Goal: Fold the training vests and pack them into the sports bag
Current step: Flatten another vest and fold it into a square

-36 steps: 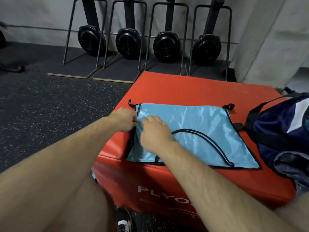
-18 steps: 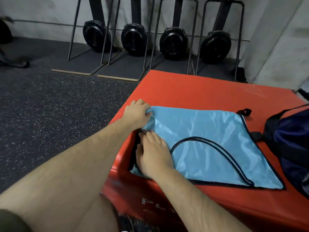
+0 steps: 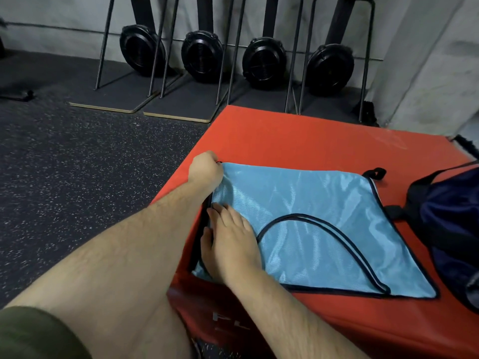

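Vest (image 3: 324,229) flat on red box (image 3: 298,141), frame centre. Left hand (image 3: 206,167) curled, pinching its upper-left corner; right hand (image 3: 230,244) flat, pressing the left edge. Risk (judged) — slick fabric slides under the palm, fold skews.

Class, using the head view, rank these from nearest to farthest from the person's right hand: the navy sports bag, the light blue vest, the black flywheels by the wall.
1. light blue vest: directly under the right hand, which presses near its left edge.
2. navy sports bag: off to the right, at the right end of the red box.
3. black flywheels: beyond the box, against the wall.
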Tool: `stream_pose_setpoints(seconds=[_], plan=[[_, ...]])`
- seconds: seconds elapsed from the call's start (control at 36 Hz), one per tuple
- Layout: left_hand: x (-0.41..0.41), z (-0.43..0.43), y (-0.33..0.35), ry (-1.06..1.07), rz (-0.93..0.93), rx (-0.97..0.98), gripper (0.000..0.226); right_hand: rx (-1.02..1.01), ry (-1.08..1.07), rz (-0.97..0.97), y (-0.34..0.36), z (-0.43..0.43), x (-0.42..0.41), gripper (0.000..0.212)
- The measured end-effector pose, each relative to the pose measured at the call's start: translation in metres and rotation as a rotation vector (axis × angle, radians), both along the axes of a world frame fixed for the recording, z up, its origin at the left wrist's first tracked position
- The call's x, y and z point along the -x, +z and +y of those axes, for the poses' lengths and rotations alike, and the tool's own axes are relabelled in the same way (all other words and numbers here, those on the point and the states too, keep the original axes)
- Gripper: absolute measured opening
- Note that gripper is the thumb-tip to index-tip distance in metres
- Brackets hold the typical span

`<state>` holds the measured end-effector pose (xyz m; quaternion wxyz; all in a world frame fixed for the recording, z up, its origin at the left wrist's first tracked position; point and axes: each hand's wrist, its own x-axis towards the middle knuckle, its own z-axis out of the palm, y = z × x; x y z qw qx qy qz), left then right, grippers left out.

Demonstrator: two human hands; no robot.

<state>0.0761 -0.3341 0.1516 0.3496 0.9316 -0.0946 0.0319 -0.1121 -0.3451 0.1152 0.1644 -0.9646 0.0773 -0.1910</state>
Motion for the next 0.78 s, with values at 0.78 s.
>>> stream_pose_setpoints(seconds=[0.78], plan=[[0.012,0.004,0.013,-0.04,0.22,-0.086,0.03,-0.041,0.046,0.005,0.005,-0.002,0.002,0.047]])
